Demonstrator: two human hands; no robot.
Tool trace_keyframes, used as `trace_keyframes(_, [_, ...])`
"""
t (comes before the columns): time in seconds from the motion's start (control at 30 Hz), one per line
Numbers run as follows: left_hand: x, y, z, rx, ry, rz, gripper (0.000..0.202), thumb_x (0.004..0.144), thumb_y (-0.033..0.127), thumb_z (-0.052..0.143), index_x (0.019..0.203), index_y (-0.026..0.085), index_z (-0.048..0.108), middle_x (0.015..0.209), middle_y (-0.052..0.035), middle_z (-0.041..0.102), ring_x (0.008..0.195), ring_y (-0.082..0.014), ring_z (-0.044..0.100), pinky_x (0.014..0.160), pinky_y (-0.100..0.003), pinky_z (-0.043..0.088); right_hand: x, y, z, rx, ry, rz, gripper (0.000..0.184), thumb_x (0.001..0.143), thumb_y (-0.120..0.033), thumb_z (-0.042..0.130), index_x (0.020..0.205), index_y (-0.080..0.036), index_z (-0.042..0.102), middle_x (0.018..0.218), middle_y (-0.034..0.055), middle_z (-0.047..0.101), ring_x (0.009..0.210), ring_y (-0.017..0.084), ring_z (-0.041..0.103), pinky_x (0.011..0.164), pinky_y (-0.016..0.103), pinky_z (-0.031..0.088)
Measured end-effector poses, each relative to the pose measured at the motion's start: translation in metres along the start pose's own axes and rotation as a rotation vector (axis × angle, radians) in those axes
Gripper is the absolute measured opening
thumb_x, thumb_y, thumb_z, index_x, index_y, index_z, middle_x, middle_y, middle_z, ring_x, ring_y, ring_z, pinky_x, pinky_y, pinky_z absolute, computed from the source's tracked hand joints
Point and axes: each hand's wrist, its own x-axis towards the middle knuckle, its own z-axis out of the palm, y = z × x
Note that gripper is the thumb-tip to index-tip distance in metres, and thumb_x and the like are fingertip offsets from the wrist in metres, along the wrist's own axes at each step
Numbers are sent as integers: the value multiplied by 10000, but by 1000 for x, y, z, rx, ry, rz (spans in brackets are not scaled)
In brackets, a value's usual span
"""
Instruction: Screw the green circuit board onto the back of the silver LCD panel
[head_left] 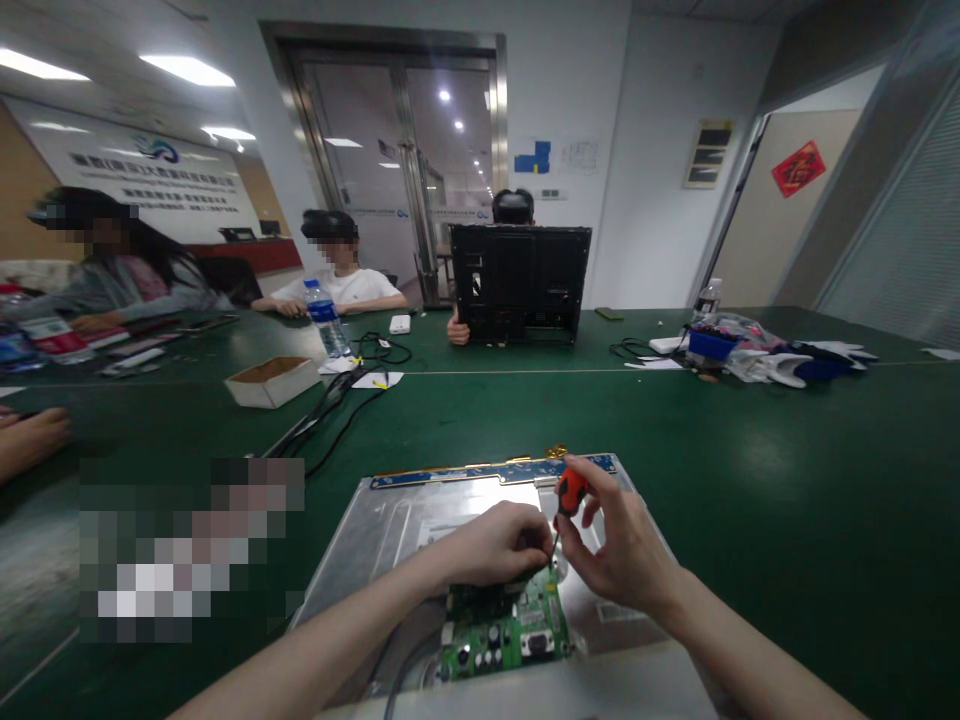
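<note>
My right hand grips a screwdriver by its orange and black handle. The thin shaft slants down to the upper right corner of a green circuit board. My left hand is closed above the board's upper edge, its fingertips close to the screwdriver tip; whatever they pinch is hidden. The board lies on a silver metal panel, with a blue circuit strip along the panel's far edge. Grey cables run at the board's left side.
Across the green table, a person holds up a black monitor housing. An open white box, a water bottle and black cables are at the left. Gloves and a blue tray sit at the right. Other people sit at the left.
</note>
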Motion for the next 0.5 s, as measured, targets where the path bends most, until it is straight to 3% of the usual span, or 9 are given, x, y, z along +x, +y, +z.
trace_keyframes(0.27, [0, 3, -2, -2, 22, 5, 54, 758, 127, 602, 785, 172, 597, 722, 25, 560, 690, -143, 530, 635, -224, 406, -1, 6, -1, -15, -43, -14, 550, 939, -199, 548, 1441, -268, 334, 898, 24, 615, 619, 144, 569, 463, 232, 487])
trace_keyframes(0.5, [1, 0, 0, 10, 22, 4, 53, 793, 114, 600, 789, 166, 614, 743, 15, 600, 707, -149, 551, 661, -236, 425, -1, 1, -1, -52, -47, -18, 581, 955, -180, 499, 1499, -223, 298, 859, 31, 621, 561, 140, 554, 476, 254, 491])
